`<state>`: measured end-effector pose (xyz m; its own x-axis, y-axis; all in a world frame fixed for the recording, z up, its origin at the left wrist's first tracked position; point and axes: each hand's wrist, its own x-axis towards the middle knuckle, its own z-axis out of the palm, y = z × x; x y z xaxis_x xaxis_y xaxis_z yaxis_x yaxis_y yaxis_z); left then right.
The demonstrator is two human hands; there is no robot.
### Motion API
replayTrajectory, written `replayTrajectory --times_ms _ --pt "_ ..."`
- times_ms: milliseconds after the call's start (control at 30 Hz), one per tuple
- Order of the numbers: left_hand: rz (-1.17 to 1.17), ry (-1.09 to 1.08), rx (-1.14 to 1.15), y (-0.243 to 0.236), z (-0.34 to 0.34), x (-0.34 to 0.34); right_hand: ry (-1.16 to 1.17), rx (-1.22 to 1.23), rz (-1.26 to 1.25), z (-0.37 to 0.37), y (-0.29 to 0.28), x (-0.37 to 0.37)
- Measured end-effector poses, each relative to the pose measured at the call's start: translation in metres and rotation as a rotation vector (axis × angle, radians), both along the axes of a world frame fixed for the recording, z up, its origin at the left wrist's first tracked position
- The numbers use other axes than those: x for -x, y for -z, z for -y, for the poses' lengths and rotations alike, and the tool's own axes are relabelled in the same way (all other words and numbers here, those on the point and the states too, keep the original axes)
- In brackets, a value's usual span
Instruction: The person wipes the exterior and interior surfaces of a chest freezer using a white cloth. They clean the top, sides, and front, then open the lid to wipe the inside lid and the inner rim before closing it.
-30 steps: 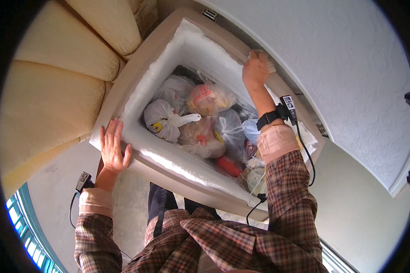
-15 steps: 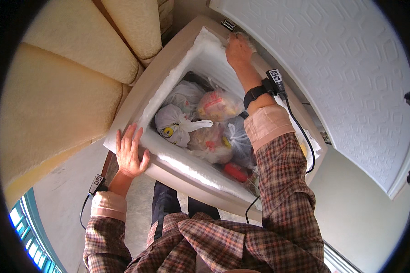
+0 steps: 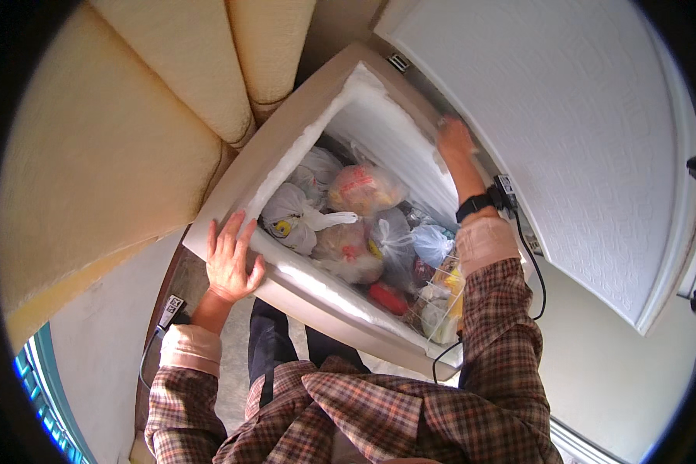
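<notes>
A chest freezer (image 3: 326,323) stands in front of me, its inner walls coated with thick white frost (image 3: 367,108). My left hand (image 3: 230,259) lies flat on the rim at the near left corner, fingers spread. At the far right rim, close to the hinge side, my right hand (image 3: 456,141) is curled and slightly blurred; what its fingers hold is hidden. Down inside are knotted plastic bags: a white one (image 3: 290,213), a clear one with red print (image 3: 363,189), a grey one (image 3: 394,240) and a pale blue one (image 3: 431,243). A red package (image 3: 388,298) lies near the front wall.
The white freezer lid (image 3: 564,139) stands raised along the right. A wire basket (image 3: 441,305) with packages is at the freezer's right end. Padded cream furniture (image 3: 108,155) crowds the left side. A black cable (image 3: 544,282) hangs by my right forearm.
My right hand has slid along the far rim toward the right and nearer to me. More of the wire basket and the pale blue bag shows. My left hand stays on the corner.
</notes>
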<state>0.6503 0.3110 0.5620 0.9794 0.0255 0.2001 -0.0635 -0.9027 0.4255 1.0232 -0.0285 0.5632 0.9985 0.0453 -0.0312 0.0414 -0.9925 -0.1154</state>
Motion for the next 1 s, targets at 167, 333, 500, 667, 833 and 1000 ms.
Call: replayTrajectory --times_ms 167,333,500,667,833,1000 --pt "-0.022 -0.008 0.011 -0.003 0.000 0.000 -0.173 -0.350 0.117 -0.069 0.009 -0.025" --pt "-0.011 -0.005 0.034 -0.006 0.000 0.000 -0.017 -1.130 -0.137 -0.036 -0.006 -0.005" --pt "-0.020 -0.002 0.025 -0.006 -0.001 0.000 0.045 -1.709 -0.475 -0.035 -0.035 0.007" --pt "-0.009 0.006 0.036 -0.008 -0.001 0.000 -0.028 -1.682 -0.488 -0.077 -0.058 -0.002" --pt "0.009 0.003 0.036 -0.008 -0.002 0.000 -0.303 -1.115 -0.003 -0.142 -0.038 -0.036" --pt "0.024 0.010 0.059 -0.006 -0.003 0.000 -0.520 -0.246 0.230 -0.192 0.010 -0.040"
